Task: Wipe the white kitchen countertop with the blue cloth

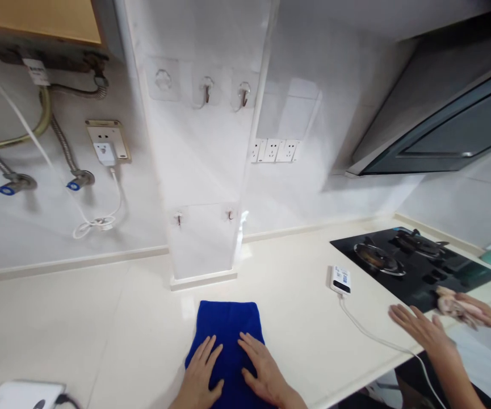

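A bright blue cloth (229, 324) lies flat on the pale countertop (151, 324), close in front of me, its lower end cut off by the bottom of the view. Resting on its left side is my left hand (201, 374), palm down with the fingers stretched out. My right hand (263, 370) lies on the cloth's right side in the same way, fingers spread. A strip of blue shows between the two hands, and neither one grasps anything.
At right, another person's hand (424, 329) rests on the counter; their other hand holds a rag (456, 307) by the black gas hob (392, 261). A white cabled device (340, 279) lies nearby. A white device (26, 396) sits lower left. Behind the cloth stands a wall column (202, 244).
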Available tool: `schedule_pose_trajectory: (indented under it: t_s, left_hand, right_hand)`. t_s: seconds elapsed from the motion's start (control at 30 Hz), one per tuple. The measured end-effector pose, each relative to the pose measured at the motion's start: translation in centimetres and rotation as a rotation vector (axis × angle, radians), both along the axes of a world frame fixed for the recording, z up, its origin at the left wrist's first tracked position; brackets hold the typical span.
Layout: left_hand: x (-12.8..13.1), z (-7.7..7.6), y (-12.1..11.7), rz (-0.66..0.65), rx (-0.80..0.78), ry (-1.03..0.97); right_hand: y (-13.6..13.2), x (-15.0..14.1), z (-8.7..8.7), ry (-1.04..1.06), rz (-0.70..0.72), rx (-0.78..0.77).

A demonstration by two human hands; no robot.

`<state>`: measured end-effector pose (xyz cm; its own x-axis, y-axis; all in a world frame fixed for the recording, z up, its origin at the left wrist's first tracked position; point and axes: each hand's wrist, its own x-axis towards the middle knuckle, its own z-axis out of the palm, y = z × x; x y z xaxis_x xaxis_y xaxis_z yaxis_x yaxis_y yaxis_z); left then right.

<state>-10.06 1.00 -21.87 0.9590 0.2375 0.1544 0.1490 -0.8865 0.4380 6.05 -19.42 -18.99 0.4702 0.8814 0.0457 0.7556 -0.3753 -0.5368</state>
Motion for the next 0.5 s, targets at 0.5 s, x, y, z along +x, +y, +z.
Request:
schedule_pose_trajectory:
  t_s: [0.5]
  left_hand:
    - [-0.8,2.1,-0.3,0.016,-0.138,-0.052]
  right_hand:
    - [0.4,-2.4,-0.2,-0.223,-0.05,0.28]
